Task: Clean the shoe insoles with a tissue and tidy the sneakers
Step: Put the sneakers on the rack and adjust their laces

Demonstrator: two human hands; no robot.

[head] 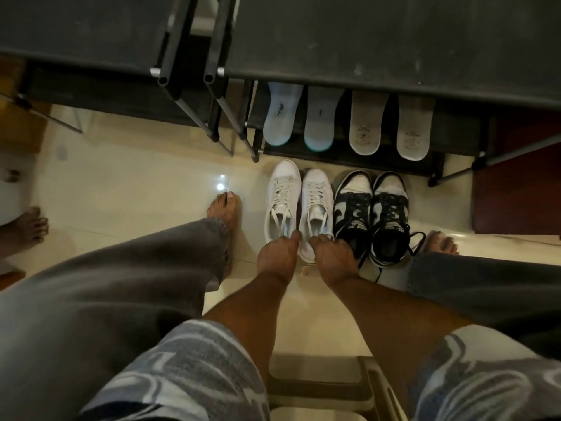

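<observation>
Reaching down between the knees, the left hand point(277, 253) has its fingers curled over the heel rim of the left white sneaker point(280, 199), thumb lying toward the gap between the shoes. The right hand point(333, 256) grips the heel of the right white sneaker point(317, 202) in the same way. Both sneakers stand side by side on the floor point(151, 183), toes pointing far, toward the rack point(364, 41). Just right of them, and touching, stands a black-and-white pair point(388, 220), one loose black lace point(416, 241) trailing near and to the right. Beyond the shoes, on the rack's low shelf, four insoles lie in a row with heels toward the viewer: two pale blue ones point(280, 117) on the left, two beige ones point(367, 126) on the right. Their toe ends are hidden under the shelf above, and the printed marks on them are too small to read. The fingertips of both hands are hidden behind the knuckles and the heels. The white sneakers look smooth with flat white laces; the rack is black tubing with dusty dark fabric shelves; the floor is glossy cream tile with a light reflected in it. Grey jeans point(121, 268) and bare feet frame the shoes, and a pale stool point(321, 387) is cut off at the near edge.
</observation>
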